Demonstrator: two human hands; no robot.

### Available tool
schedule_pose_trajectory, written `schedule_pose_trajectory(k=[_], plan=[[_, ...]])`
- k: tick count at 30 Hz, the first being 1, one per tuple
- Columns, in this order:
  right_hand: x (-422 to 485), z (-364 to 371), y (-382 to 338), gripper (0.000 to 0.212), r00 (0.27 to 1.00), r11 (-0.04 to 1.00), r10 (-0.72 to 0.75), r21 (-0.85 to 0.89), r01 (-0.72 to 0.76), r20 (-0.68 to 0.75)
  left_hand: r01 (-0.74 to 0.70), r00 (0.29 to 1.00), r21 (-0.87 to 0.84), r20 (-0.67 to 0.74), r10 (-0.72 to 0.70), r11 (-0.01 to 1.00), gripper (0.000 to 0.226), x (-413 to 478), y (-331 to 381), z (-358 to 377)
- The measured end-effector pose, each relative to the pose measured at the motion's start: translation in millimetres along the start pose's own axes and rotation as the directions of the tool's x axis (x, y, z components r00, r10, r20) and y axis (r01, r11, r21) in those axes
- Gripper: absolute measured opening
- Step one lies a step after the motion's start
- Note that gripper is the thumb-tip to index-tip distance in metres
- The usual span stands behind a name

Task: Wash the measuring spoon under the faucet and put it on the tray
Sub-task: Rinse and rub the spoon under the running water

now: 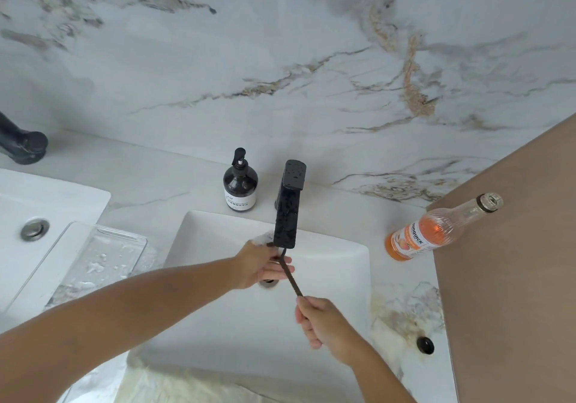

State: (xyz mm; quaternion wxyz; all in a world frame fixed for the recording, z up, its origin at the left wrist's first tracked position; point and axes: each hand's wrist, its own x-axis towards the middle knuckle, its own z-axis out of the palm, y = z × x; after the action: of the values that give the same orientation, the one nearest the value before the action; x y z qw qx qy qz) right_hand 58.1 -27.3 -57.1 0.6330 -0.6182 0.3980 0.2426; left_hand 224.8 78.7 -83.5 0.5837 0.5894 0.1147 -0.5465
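Wash: you rub the measuring spoon (290,273) under the faucet (288,212), underway.
Fingers: your right hand (322,321) pinches the handle; your left hand (263,264) curls around the bowl end.
Left: clear tray (124,240) at the counter's left, not yet reached.

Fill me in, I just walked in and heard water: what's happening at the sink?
A person is washing a measuring spoon under the black faucet. The right hand grips the handle's end, while the left hand works at the bowl end below the spout. The clear tray left of the sink holds no spoon yet.
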Motion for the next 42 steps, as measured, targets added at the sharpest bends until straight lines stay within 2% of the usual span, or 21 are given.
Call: schedule_pose_trajectory(k=[4, 7, 10, 12, 14, 16, 18, 20, 22, 23, 25, 27, 28, 30, 32, 34, 35, 37, 39, 40, 42], plan=[[-6.8, -20.0, -2.9, 0.044, 0.998, 0.996, -0.002, -0.085, -0.003, -0.064, -0.167, 0.985, 0.621, 0.077, 0.152, 0.766, 0.026, 3.5, 12.7, -2.5], [-9.3, 21.2, 1.5, 0.048, 0.996, 0.986, 0.079, 0.149, -0.071, -0.051, -0.239, 0.971, 0.526, 0.102, 0.218, 0.816, 0.025, 5.3, 13.9, 8.7], [-13.6, 59.0, 3.7, 0.057, 0.99, 0.936, 0.137, 0.325, -0.136, 0.02, -0.175, 0.974, 0.367, 0.203, 0.105, 0.914, 0.019, 6.9, 15.5, 4.9], [-16.8, 38.6, 3.3, 0.058, 0.995, 0.998, 0.042, -0.038, -0.046, -0.089, -0.094, 0.968, 0.46, 0.251, -0.027, 0.883, 0.028, 4.8, 16.0, -11.5], [-15.1, 3.5, -1.6, 0.055, 0.976, 0.858, -0.129, -0.513, 0.021, -0.176, -0.088, 0.954, 0.646, 0.274, -0.122, 0.759, 0.04, -0.5, 11.5, -24.3], [-12.2, -29.0, -8.6, 0.054, 0.959, 0.747, -0.193, -0.664, 0.006, -0.208, -0.089, 0.96, 0.651, 0.258, -0.109, 0.754, 0.046, 0.2, 3.8, -25.8], [-13.7, -26.0, -14.6, 0.054, 0.963, 0.89, -0.159, -0.453, 0.045, -0.216, -0.054, 0.976, 0.371, 0.217, -0.03, 0.927, 0.042, 3.9, 2.3, -16.9], [-10.4, 10.2, -14.1, 0.057, 0.987, 0.997, 0.076, 0.0, -0.076, -0.145, -0.042, 0.989, 0.015, 0.143, 0.04, 0.999, 0.034, 11.7, 4.9, -2.4], [-6.7, 55.5, -13.1, 0.06, 0.968, 0.883, 0.252, 0.405, -0.238, 0.021, -0.057, 0.992, -0.098, 0.104, 0.067, 0.994, 0.026, 16.7, 5.8, 9.1], [-8.4, 67.7, -11.9, 0.059, 0.969, 0.882, 0.245, 0.411, -0.229, 0.016, -0.065, 0.99, -0.068, 0.119, 0.072, 0.996, 0.025, 17.7, 6.0, 10.2], [-12.5, 51.3, -12.7, 0.056, 0.971, 0.989, 0.146, 0.005, -0.148, -0.192, -0.104, 0.979, 0.133, 0.19, 0.077, 0.986, 0.032, 14.1, 9.4, -0.6], [-5.3, 12.6, -8.2, 0.055, 0.929, 0.853, -0.071, -0.504, -0.133, -0.364, -0.139, 0.969, 0.46, 0.245, 0.025, 0.877, 0.043, 7.0, 13.7, -14.8], [-4.5, -7.6, -10.4, 0.056, 0.911, 0.779, -0.142, -0.612, -0.139, -0.387, -0.169, 0.964, 0.542, 0.266, 0.023, 0.823, 0.045, 5.8, 15.6, -19.0], [-9.0, -13.6, -17.6, 0.058, 0.942, 0.91, -0.109, -0.413, -0.033, -0.317, -0.207, 0.959, 0.431, 0.265, 0.096, 0.878, 0.041, 6.2, 17.4, -15.7], [-5.4, 17.5, -20.5, 0.058, 0.984, 0.991, 0.106, 0.097, -0.092, -0.144, -0.156, 0.968, 0.091, 0.211, 0.134, 0.984, 0.029, 8.0, 17.0, -1.6], [-7.3, 58.1, -26.7, 0.059, 0.964, 0.834, 0.259, 0.487, -0.259, 0.069, -0.111, 0.978, -0.123, 0.165, 0.13, 0.986, 0.023, 15.8, 14.7, 9.5], [-9.8, 69.7, -25.1, 0.058, 0.968, 0.858, 0.243, 0.453, -0.243, 0.061, -0.097, 0.981, -0.106, 0.159, 0.114, 0.99, 0.022, 17.6, 14.5, 9.3], [-10.5, 55.5, -15.7, 0.059, 0.976, 0.988, 0.154, 0.012, -0.154, -0.153, -0.107, 0.975, 0.126, 0.208, 0.079, 0.986, 0.026, 15.7, 16.3, -1.3], [-4.5, 17.4, -11.2, 0.059, 0.91, 0.871, -0.003, -0.447, -0.202, -0.415, -0.096, 0.962, 0.439, 0.271, -0.029, 0.893, 0.038, 9.4, 18.5, -12.9], [-5.2, 0.9, -11.4, 0.058, 0.893, 0.835, -0.085, -0.521, -0.178, -0.441, -0.111, 0.965, 0.537, 0.261, -0.04, 0.836, 0.041, 7.2, 19.1, -15.1], [-9.8, -2.9, -15.5, 0.057, 0.965, 0.966, 0.03, -0.241, -0.095, -0.262, -0.155, 0.972, 0.501, 0.233, 0.04, 0.851, 0.038, 7.6, 19.0, -13.3]])
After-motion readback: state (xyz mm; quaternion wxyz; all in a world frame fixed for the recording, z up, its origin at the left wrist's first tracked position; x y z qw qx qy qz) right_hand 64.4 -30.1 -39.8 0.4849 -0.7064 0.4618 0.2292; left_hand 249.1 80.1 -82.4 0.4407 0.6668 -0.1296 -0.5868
